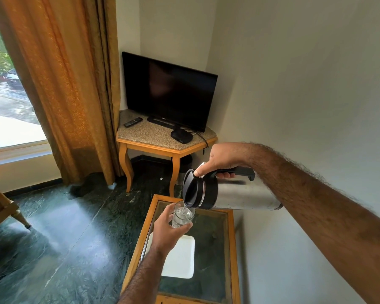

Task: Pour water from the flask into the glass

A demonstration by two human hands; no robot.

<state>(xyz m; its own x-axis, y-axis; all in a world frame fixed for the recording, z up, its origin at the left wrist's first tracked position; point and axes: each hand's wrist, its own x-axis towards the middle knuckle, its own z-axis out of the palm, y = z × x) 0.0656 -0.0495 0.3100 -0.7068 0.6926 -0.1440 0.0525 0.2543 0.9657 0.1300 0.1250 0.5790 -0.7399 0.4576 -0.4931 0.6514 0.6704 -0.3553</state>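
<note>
Right forearm nearest camera; right hand clamped on flask handle, thumb on lid, flask tipped near-horizontal. Left hand fingers wrapped round glass, held in air over far end of side table, beyond white tray. Water entering glass, seemingly over half full; pour underway, stopping and setting down remain.

Daylight is coming through a window at the left, with an orange curtain hanging beside it. Plain pale walls are meeting in a corner, where a dark TV is standing on a stone-topped wooden stand. Dark green marble floor is gleaming. A glass-topped wooden table is sitting by the right wall.
</note>
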